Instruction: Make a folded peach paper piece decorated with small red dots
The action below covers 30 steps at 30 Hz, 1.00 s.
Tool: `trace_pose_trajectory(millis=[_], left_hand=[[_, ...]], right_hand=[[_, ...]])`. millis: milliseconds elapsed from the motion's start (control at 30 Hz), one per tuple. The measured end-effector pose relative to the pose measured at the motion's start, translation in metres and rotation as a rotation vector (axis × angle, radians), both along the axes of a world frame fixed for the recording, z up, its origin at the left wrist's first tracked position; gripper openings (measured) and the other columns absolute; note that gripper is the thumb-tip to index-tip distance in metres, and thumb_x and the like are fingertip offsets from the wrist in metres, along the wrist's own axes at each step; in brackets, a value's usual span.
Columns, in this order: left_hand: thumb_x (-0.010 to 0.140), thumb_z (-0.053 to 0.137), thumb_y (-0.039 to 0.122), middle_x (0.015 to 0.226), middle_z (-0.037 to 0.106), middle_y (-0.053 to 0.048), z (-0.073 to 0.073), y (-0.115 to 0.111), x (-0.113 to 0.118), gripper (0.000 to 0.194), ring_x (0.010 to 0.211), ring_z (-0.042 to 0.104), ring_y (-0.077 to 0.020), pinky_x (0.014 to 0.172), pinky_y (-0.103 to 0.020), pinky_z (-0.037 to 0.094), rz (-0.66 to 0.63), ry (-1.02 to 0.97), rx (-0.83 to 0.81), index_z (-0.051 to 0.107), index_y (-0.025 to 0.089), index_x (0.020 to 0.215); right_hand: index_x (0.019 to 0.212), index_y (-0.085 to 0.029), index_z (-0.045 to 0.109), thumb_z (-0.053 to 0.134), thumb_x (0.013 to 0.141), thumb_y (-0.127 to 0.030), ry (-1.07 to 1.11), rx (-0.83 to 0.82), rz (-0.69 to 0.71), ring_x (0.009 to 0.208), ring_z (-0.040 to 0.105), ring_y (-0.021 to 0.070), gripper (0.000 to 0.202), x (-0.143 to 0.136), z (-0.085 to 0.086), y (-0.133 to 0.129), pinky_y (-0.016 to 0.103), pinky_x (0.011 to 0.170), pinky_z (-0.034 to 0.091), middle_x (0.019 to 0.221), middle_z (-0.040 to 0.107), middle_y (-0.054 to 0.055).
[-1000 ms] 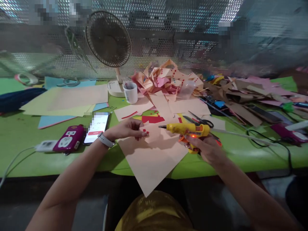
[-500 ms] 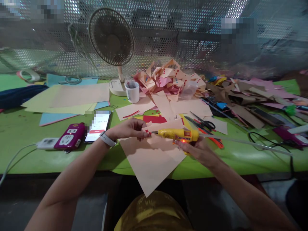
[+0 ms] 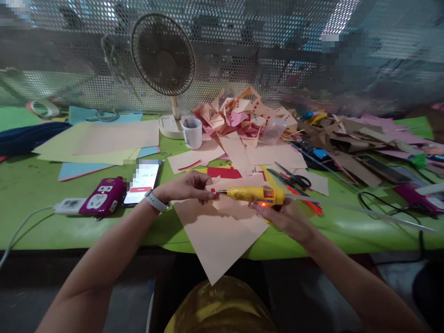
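Note:
My right hand (image 3: 282, 215) is wrapped around a yellow glue gun (image 3: 256, 195), its red light lit and a long clear glue stick (image 3: 347, 210) out of its back. The gun's nozzle points left, at the fingertips of my left hand (image 3: 197, 187). That hand is closed in a pinch on a tiny red paper piece (image 3: 217, 194) by the nozzle tip. Another small red square (image 3: 212, 190) shows on the peach paper just behind the fingers. Beneath both hands a large peach sheet (image 3: 217, 245) lies with one corner over the table edge.
Scissors (image 3: 294, 178) lie behind the glue gun. To the left are a phone (image 3: 143, 182) and a purple power socket (image 3: 104, 198). A white cup (image 3: 192, 134), a fan (image 3: 163, 55) and a heap of peach paper (image 3: 243, 113) stand behind; paper scraps (image 3: 347, 138) cover the right.
The view has shifted slightly. Both hands keep nearly the same pose, with the nozzle still at the left fingertips; the rear end of the glue stick has swung slightly to the right.

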<state>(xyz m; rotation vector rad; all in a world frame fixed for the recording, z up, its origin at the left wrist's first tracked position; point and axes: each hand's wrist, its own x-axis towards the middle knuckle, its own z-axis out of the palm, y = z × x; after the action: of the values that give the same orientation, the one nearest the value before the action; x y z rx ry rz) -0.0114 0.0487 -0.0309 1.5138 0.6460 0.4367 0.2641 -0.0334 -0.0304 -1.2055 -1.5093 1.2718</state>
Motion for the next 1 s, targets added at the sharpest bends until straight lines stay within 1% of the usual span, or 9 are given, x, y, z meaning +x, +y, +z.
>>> trace_pose_trajectory(millis=[200,333,500,600,700,767,833,900,1000], left_hand=[[0.074,0.082,0.043,0.077,0.071,-0.005,-0.002,0.001,0.0,0.035,0.061,0.062,-0.009,0.057,-0.02,0.05,-0.003,0.007,0.018,0.066,0.012,0.077],[0.075,0.081,0.042,0.077,0.071,-0.006,-0.001,0.0,0.0,0.034,0.062,0.062,-0.0093,0.058,-0.02,0.05,-0.002,0.01,0.032,0.065,0.012,0.077],[0.075,0.081,0.041,0.077,0.071,-0.006,0.0,0.0,0.0,0.034,0.061,0.062,-0.0087,0.057,-0.02,0.049,-0.005,0.003,0.023,0.063,0.012,0.075],[0.077,0.08,0.039,0.072,0.069,-0.003,-0.001,0.001,-0.001,0.031,0.06,0.061,-0.0084,0.057,-0.019,0.049,-0.009,0.009,0.035,0.064,0.012,0.075],[0.077,0.08,0.039,0.07,0.067,-0.002,-0.002,0.002,-0.001,0.032,0.06,0.061,-0.0082,0.056,-0.019,0.048,-0.003,0.012,0.046,0.063,0.012,0.074],[0.077,0.08,0.04,0.07,0.068,-0.003,-0.003,0.002,-0.001,0.033,0.061,0.061,-0.0085,0.057,-0.019,0.048,0.006,0.016,0.041,0.063,0.012,0.073],[0.075,0.081,0.04,0.07,0.068,-0.003,-0.002,0.002,0.0,0.034,0.061,0.061,-0.0088,0.057,-0.019,0.049,0.015,0.022,0.028,0.062,0.012,0.072],[0.074,0.081,0.04,0.069,0.068,-0.002,-0.001,0.001,0.001,0.034,0.06,0.061,-0.0085,0.057,-0.019,0.049,0.019,0.034,0.013,0.062,0.012,0.072],[0.074,0.082,0.04,0.069,0.068,-0.002,-0.001,0.002,0.001,0.034,0.059,0.06,-0.0078,0.057,-0.019,0.049,0.031,0.058,0.009,0.062,0.013,0.071]], right_hand=[[0.094,-0.023,0.072,0.079,0.072,-0.045,0.04,-0.067,-0.003,0.083,0.069,0.0223,0.032,0.001,-0.003,0.0,0.033,0.074,0.058,0.093,0.075,0.005],[0.093,-0.023,0.073,0.077,0.074,-0.043,0.035,-0.037,0.025,0.083,0.068,0.0222,0.029,-0.001,0.0,0.0,0.034,0.074,0.058,0.091,0.073,0.005],[0.093,-0.027,0.072,0.079,0.073,-0.042,0.043,-0.032,0.021,0.078,0.068,0.0208,0.026,-0.001,-0.001,0.001,0.034,0.07,0.058,0.088,0.073,0.003],[0.093,-0.026,0.072,0.081,0.07,-0.044,0.075,-0.066,0.002,0.079,0.068,0.0207,0.031,0.001,-0.004,0.002,0.033,0.069,0.058,0.091,0.074,0.004],[0.091,-0.023,0.073,0.084,0.067,-0.045,0.112,-0.123,0.01,0.067,0.066,0.0174,0.034,0.006,-0.006,0.002,0.029,0.059,0.055,0.086,0.074,0.005],[0.086,-0.023,0.073,0.086,0.063,-0.046,0.173,-0.169,0.008,0.055,0.06,0.0138,0.035,0.011,-0.005,0.0,0.026,0.05,0.051,0.077,0.073,0.004],[0.08,-0.022,0.072,0.087,0.059,-0.048,0.252,-0.19,-0.021,0.049,0.056,0.0124,0.037,0.018,-0.001,-0.001,0.025,0.044,0.048,0.07,0.072,0.003],[0.08,-0.022,0.072,0.088,0.058,-0.049,0.316,-0.151,-0.078,0.049,0.058,0.0137,0.039,0.03,0.004,0.0,0.026,0.043,0.048,0.07,0.071,0.004],[0.09,-0.023,0.072,0.088,0.06,-0.047,0.34,-0.019,-0.192,0.057,0.062,0.016,0.041,0.057,0.014,0.009,0.025,0.046,0.049,0.077,0.072,0.005]])
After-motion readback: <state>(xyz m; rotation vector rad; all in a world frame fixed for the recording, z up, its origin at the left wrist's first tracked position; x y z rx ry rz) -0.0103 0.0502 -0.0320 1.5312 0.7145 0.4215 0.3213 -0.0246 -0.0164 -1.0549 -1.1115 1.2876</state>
